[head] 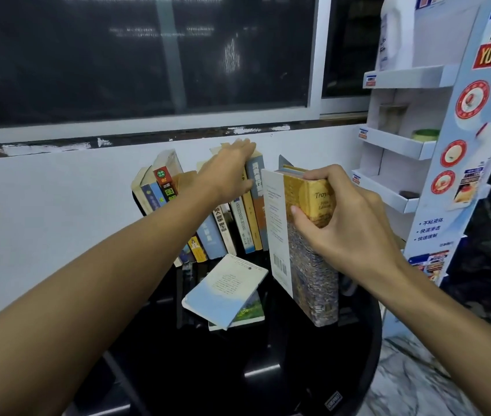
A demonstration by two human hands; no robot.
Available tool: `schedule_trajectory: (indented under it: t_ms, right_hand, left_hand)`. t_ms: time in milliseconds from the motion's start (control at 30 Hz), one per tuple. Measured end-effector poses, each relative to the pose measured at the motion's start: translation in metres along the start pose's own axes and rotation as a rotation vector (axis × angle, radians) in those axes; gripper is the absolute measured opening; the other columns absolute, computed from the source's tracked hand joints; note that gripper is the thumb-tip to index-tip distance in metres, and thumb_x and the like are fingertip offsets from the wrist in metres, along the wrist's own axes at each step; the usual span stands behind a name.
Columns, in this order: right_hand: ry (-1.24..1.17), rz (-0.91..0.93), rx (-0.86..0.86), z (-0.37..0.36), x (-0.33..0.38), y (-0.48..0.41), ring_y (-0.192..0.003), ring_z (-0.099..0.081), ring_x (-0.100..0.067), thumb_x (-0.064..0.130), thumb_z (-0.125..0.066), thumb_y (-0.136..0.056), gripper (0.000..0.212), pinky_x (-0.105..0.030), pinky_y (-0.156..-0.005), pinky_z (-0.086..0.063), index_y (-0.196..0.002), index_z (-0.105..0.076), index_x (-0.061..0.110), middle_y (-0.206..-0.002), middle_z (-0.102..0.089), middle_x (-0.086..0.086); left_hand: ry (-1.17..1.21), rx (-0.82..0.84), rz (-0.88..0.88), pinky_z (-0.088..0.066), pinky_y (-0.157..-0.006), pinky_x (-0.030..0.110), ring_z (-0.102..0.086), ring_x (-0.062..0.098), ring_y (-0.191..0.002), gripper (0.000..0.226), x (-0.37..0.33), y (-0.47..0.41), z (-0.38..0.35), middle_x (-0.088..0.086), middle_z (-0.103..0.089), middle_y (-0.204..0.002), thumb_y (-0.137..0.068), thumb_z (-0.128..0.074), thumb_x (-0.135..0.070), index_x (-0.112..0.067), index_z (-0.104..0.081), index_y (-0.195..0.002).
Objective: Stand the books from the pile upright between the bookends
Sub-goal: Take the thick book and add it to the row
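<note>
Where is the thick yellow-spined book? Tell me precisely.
Head view, right of centre: the right hand grips the thick yellow-spined book upright, just right of the row of standing books and in front of the grey bookend.

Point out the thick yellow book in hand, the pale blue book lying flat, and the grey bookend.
thick yellow book [313, 280], head view, lower spine.
pale blue book [223, 292], head view, middle of cover.
grey bookend [283, 163], head view, top corner.

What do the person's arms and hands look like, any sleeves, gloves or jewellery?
The left hand and right hand are bare: no gloves, rings or watch. The left forearm and right forearm are uncovered as far as the picture shows, with no sleeves, wristbands or markings in view.
</note>
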State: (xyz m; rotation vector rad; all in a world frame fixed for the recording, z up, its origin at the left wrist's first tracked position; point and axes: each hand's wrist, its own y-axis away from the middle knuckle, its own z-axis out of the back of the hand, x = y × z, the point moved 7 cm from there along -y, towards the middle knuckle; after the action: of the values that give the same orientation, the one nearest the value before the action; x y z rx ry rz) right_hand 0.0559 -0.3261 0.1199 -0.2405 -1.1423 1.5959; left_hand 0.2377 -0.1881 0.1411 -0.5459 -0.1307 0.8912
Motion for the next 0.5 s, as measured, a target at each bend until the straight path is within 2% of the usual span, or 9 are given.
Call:
schedule_trajectory:
  t_ms: [67,133,200,267,333,367,500]
  right_hand:
    - [0.012,0.001,0.012,-0.002,-0.003,-0.004,-0.078,-0.051,-0.004,0.032,-0.074,-0.087,0.038,-0.012,-0.056,-0.04,-0.119,-0.053,0.03,-0.089,-0.052,0.025]
    - [0.024,0.006,0.019,-0.004,-0.006,-0.009,-0.074,-0.051,-0.006,0.032,-0.074,-0.088,0.038,-0.018,-0.057,-0.039,-0.119,-0.052,0.031,-0.087,-0.05,0.026]
    - [0.034,0.002,0.018,-0.006,-0.009,-0.013,-0.07,-0.052,-0.005,0.033,-0.073,-0.088,0.039,-0.017,-0.056,-0.037,-0.12,-0.051,0.031,-0.084,-0.048,0.029]
    - [0.045,-0.001,0.016,-0.007,-0.012,-0.017,-0.071,-0.053,-0.003,0.033,-0.073,-0.088,0.039,-0.019,-0.055,-0.037,-0.121,-0.051,0.03,-0.083,-0.048,0.027]
    - [0.048,-0.001,0.016,-0.009,-0.015,-0.022,-0.073,-0.054,-0.01,0.033,-0.073,-0.088,0.039,-0.025,-0.059,-0.039,-0.12,-0.052,0.026,-0.087,-0.053,0.016]
    - [0.046,-0.001,0.018,-0.01,-0.016,-0.024,-0.074,-0.056,-0.014,0.032,-0.073,-0.088,0.039,-0.027,-0.06,-0.04,-0.12,-0.052,0.025,-0.089,-0.055,0.013]
    - [0.053,0.014,0.03,-0.016,-0.018,-0.033,-0.076,-0.057,-0.016,0.032,-0.072,-0.089,0.04,-0.027,-0.062,-0.042,-0.121,-0.051,0.022,-0.092,-0.057,0.009]
  left_hand:
    - [0.01,0.002,0.0,-0.06,-0.086,0.044,-0.057,0.026,-0.12,0.036,-0.002,-0.005,-0.003,0.003,-0.059,-0.124,-0.089,-0.075,-0.023,-0.021,-0.051,-0.115]
    - [0.014,0.013,0.004,-0.057,-0.083,0.037,-0.056,0.026,-0.124,0.032,-0.002,-0.009,-0.007,0.003,-0.06,-0.123,-0.09,-0.074,-0.024,-0.022,-0.052,-0.113]
    - [-0.009,0.024,0.005,-0.051,-0.077,0.031,-0.057,0.025,-0.121,0.032,-0.001,-0.011,-0.011,0.002,-0.059,-0.123,-0.091,-0.074,-0.026,-0.022,-0.056,-0.116]
    - [-0.017,0.039,0.012,-0.051,-0.08,0.034,-0.055,0.027,-0.128,0.032,0.0,-0.011,-0.015,0.004,-0.058,-0.135,-0.092,-0.072,-0.025,-0.024,-0.059,-0.121]
    - [-0.018,0.043,0.032,-0.054,-0.09,0.043,-0.053,0.029,-0.134,0.036,0.004,-0.01,-0.016,0.008,-0.051,-0.149,-0.092,-0.071,-0.022,-0.025,-0.059,-0.126]
    - [-0.02,0.039,0.036,-0.054,-0.092,0.044,-0.055,0.03,-0.131,0.036,0.006,-0.01,-0.017,0.008,-0.052,-0.149,-0.092,-0.071,-0.022,-0.024,-0.06,-0.126]
    - [-0.014,0.008,0.033,-0.057,-0.087,0.045,-0.06,0.029,-0.121,0.026,0.007,-0.011,-0.015,0.006,-0.064,-0.124,-0.093,-0.069,-0.02,-0.021,-0.065,-0.118]
